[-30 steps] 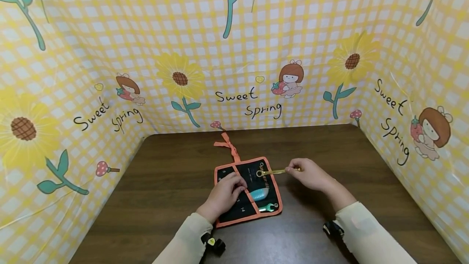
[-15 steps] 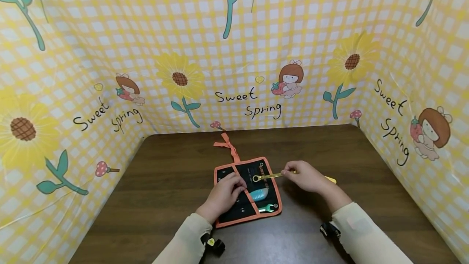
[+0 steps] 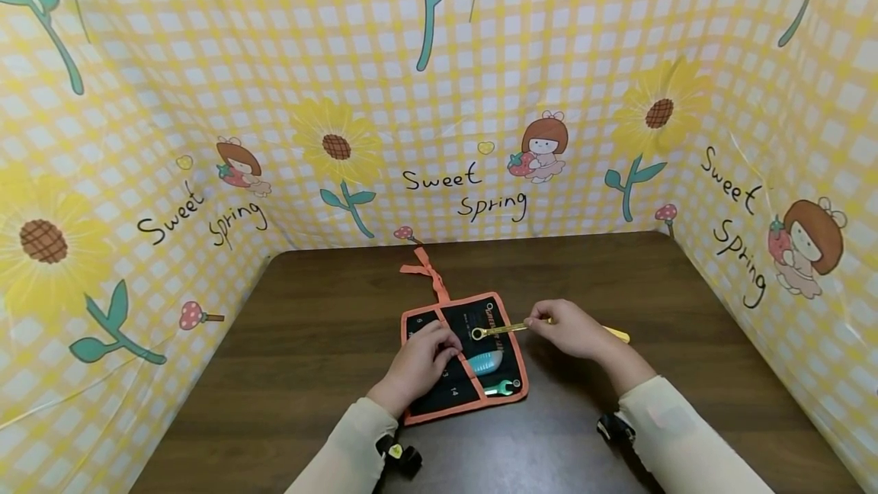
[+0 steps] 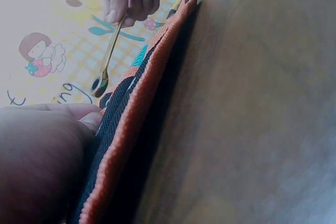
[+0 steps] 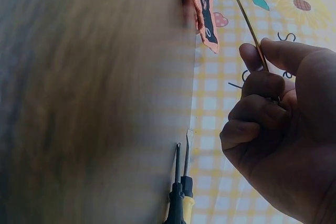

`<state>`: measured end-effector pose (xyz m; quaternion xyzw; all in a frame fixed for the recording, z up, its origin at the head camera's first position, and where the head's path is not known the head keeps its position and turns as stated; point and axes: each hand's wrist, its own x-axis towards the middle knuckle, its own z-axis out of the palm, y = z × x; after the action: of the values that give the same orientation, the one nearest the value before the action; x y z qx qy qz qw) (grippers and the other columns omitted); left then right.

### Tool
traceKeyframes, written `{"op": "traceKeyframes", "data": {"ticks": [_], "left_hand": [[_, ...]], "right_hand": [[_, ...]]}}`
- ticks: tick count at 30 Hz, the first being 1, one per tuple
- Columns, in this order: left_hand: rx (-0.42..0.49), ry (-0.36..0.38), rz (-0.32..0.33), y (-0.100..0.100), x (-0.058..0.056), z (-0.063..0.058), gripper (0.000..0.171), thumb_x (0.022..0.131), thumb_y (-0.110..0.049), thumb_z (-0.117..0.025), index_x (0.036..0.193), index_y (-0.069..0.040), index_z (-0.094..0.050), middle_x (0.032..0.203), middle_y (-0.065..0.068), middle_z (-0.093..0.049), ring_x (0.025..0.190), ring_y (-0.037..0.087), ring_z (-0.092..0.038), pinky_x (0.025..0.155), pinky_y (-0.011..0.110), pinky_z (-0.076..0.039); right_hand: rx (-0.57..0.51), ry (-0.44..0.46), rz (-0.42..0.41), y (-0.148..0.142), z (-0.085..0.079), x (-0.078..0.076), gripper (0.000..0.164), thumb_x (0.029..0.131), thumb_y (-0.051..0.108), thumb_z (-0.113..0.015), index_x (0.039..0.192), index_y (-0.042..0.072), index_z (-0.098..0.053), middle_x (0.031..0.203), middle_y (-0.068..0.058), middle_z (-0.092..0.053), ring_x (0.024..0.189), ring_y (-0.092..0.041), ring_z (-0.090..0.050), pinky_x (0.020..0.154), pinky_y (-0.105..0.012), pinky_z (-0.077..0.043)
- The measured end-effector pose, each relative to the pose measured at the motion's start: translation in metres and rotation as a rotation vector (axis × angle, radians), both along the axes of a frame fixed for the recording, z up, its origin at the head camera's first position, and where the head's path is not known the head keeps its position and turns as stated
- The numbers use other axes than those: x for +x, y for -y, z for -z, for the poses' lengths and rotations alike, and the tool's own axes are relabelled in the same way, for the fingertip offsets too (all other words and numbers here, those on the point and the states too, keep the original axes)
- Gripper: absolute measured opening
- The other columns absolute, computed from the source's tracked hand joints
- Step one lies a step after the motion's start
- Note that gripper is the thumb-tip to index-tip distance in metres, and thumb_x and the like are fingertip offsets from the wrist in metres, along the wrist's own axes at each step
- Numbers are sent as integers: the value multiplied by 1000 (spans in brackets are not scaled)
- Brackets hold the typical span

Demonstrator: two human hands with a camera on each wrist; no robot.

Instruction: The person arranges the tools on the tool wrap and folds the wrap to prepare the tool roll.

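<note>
My right hand (image 3: 565, 328) pinches a gold combination wrench (image 3: 504, 329) between thumb and fingers. The wrench's ring end points left, over the right half of a black tool pouch (image 3: 473, 322) with orange trim. My left hand (image 3: 421, 364) rests on the pouch, its thumb and fingers pinching the pocket edge by the slanted orange band; in the left wrist view the thumb (image 4: 90, 119) lies against that black edge. A turquoise-handled tool (image 3: 485, 363) and a green open-end wrench (image 3: 503, 388) stick out of the pocket. Part of the numbered pocket front is hidden beneath my left hand.
An orange tie strap (image 3: 428, 273) stretches from the pouch toward the back of the brown table (image 3: 309, 326). Behind my right wrist shows a yellow handle (image 3: 617, 335). Two screwdrivers, one black-handled (image 5: 176, 203) and one yellow-handled (image 5: 188, 208), lie there. Checked cloth (image 3: 439, 128) surrounds the table.
My right hand has shifted left and slightly toward me, bringing the wrench's ring end further over the pouch. The yellow handle behind that wrist has come into view. My left hand stays put.
</note>
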<state>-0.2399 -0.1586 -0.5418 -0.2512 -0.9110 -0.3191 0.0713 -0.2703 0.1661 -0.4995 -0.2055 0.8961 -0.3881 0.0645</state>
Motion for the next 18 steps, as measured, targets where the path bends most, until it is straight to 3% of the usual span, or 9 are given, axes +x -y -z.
{"op": "traceKeyframes", "data": {"ticks": [8, 18], "left_hand": [[13, -8, -2, -1, 0, 0, 13, 101, -19, -73, 97, -31, -72, 103, -15, -59, 86, 6, -57, 76, 31, -52], [11, 7, -5, 1, -1, 2, 13, 102, -20, -71, 98, -33, -71, 105, -15, -58, 87, 6, -58, 78, 30, -52]], "right_hand": [[21, -6, -10, 3, -1, -2, 17, 105, 25, -67, 95, 12, -74, 81, 4, -63, 68, -18, -51, 65, -36, -43], [30, -4, -44, 9, -1, -2, 17, 104, 24, -67, 92, 13, -73, 73, 4, -57, 63, -16, -49, 61, -34, -42]]}}
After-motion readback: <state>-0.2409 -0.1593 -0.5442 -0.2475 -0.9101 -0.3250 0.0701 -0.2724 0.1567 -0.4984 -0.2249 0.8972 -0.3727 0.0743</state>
